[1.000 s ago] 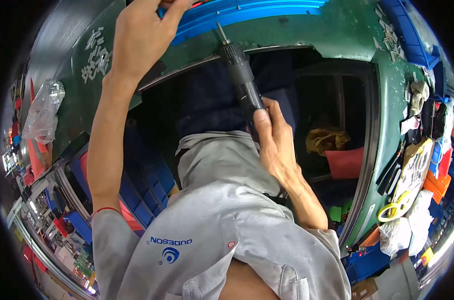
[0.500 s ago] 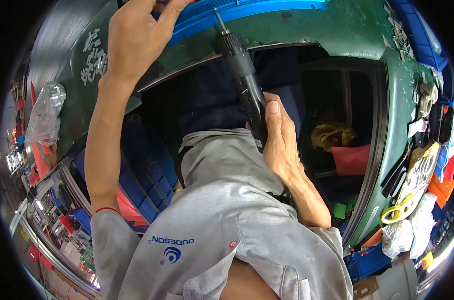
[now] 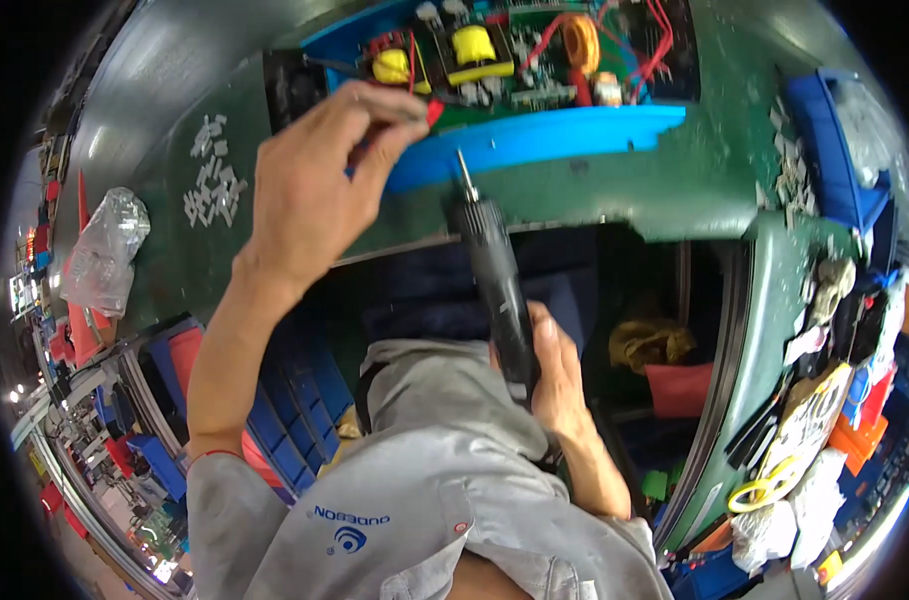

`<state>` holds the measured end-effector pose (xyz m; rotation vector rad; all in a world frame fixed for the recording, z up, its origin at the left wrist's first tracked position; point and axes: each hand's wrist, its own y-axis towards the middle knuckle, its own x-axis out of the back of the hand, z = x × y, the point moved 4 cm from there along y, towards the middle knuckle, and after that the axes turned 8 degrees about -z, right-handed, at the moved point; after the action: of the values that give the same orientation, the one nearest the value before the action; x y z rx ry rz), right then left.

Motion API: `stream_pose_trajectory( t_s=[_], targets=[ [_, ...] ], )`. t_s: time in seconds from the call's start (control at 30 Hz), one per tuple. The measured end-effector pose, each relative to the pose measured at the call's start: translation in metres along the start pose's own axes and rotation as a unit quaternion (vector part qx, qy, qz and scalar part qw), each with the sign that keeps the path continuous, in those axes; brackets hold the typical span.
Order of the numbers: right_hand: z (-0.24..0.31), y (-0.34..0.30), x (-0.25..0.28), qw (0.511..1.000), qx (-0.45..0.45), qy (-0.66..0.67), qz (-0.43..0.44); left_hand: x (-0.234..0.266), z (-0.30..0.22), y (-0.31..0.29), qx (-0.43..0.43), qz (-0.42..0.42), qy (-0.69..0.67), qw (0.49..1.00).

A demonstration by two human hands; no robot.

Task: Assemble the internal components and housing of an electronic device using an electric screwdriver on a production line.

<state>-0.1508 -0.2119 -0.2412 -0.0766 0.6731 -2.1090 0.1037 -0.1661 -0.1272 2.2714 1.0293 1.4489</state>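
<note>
My right hand (image 3: 563, 380) is wrapped round the black body of an electric screwdriver (image 3: 495, 270). The bit points up and away, just short of the near wall of a blue metal housing (image 3: 555, 142). Inside that housing lies a green circuit board with yellow-wound transformers (image 3: 474, 45), a copper toroid coil (image 3: 581, 42) and red wires (image 3: 658, 35). Over the housing's left part, my left hand (image 3: 315, 185) has its fingers pinched together. A small red piece (image 3: 435, 111) shows at the fingertips; its kind is unclear, and the fingers hide the rest.
Small whitish pieces (image 3: 215, 185) lie scattered on the green bench (image 3: 675, 190) at left. A clear plastic bag (image 3: 107, 250) rests at the left edge. Blue bin (image 3: 835, 150), yellow-handled scissors (image 3: 765, 488) and bags sit at right. The bench front has an open recess over my lap.
The view has tilted toward the bench, bringing the housing and its board into sight. My left hand has moved right relative to the housing; the screwdriver stays in my right hand.
</note>
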Motion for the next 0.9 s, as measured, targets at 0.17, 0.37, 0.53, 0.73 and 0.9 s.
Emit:
stream_pose_trajectory(
  t_s=[0.17, 0.37, 0.53, 0.73, 0.9],
  targets=[
    [-0.007, -0.005, 0.007, 1.0, 0.016, -0.005, -0.018, -0.002, 0.002, 0.006, 0.018, 0.019, -0.003, 1.0],
    [0.011, -0.003, 0.01, 0.991, 0.04, -0.125, -0.017, -0.001, 0.004, 0.009, 0.053, 0.021, 0.022, 0.998],
    [0.015, 0.001, 0.004, 0.993, 0.055, -0.106, -0.024, -0.001, 0.008, 0.005, 0.091, 0.036, 0.07, 0.993],
    [0.009, -0.001, 0.003, 0.994, 0.056, -0.095, -0.025, -0.001, 0.0, 0.002, 0.085, 0.052, 0.1, 0.99],
    [0.007, 0.002, 0.001, 0.994, 0.074, -0.071, -0.033, 0.0, -0.001, 0.002, 0.083, 0.053, 0.1, 0.99]
  ],
)
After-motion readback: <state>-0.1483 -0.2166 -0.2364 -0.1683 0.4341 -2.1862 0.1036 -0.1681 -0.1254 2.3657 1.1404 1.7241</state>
